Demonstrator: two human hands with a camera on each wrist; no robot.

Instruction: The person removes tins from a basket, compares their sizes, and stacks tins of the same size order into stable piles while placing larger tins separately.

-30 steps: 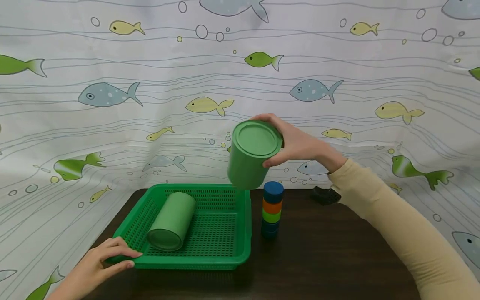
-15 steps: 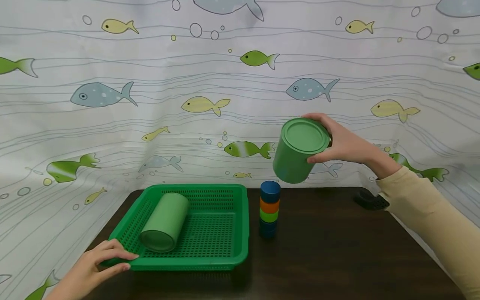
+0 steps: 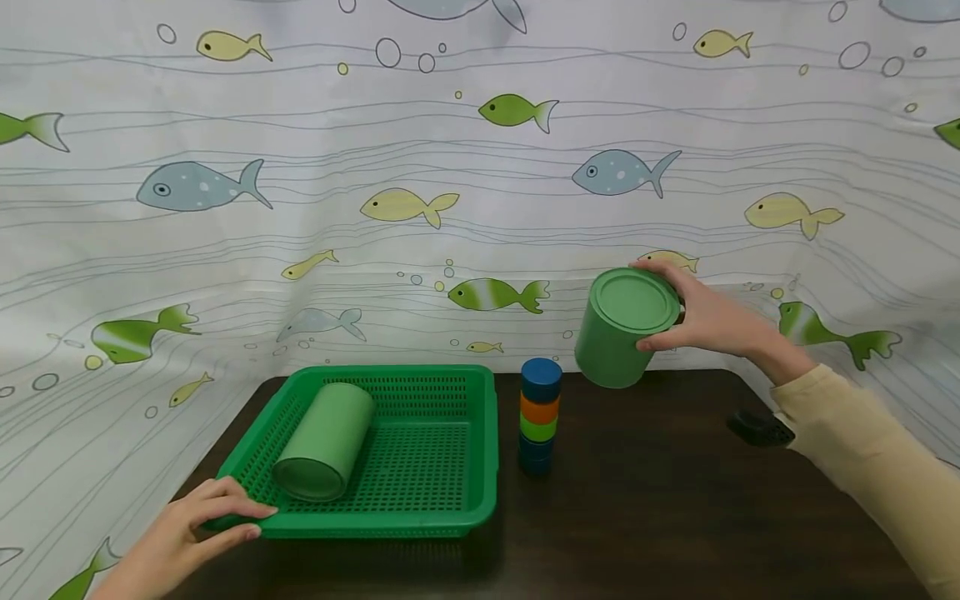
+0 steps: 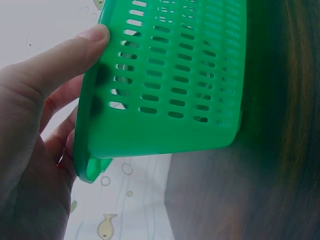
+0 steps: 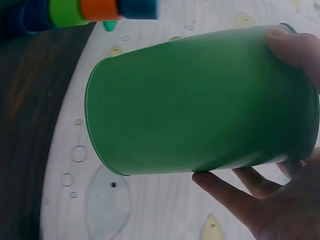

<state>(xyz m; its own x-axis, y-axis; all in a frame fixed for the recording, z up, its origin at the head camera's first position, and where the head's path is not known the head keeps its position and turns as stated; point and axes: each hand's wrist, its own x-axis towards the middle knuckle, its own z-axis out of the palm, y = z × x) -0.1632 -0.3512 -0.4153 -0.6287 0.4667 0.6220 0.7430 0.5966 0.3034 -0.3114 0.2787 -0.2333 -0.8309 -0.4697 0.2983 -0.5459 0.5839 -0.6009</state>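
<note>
My right hand [image 3: 708,321] grips a green can [image 3: 618,337] near its upper end and holds it in the air, right of the stacked cups, slightly tilted. In the right wrist view the thumb lies on one side of the can [image 5: 200,105] and the fingers on the other. My left hand [image 3: 191,529] pinches the near left corner of a green plastic basket [image 3: 375,523], thumb outside the rim, as the left wrist view shows on the basket wall [image 4: 165,90]. Another green can [image 3: 326,442] lies on its side in the left part of the basket.
A stack of blue, orange and lime cups [image 3: 538,417] stands on the dark table [image 3: 637,500] just right of the basket. A small black object [image 3: 759,427] lies further right, partly behind the sleeve. A fish-patterned curtain [image 3: 420,125] hangs behind the table and along its sides.
My right hand has carried the can rightward from above the basket's right edge, past the stacked cups, and then lowered it somewhat. The left hand has stayed on the basket corner.
</note>
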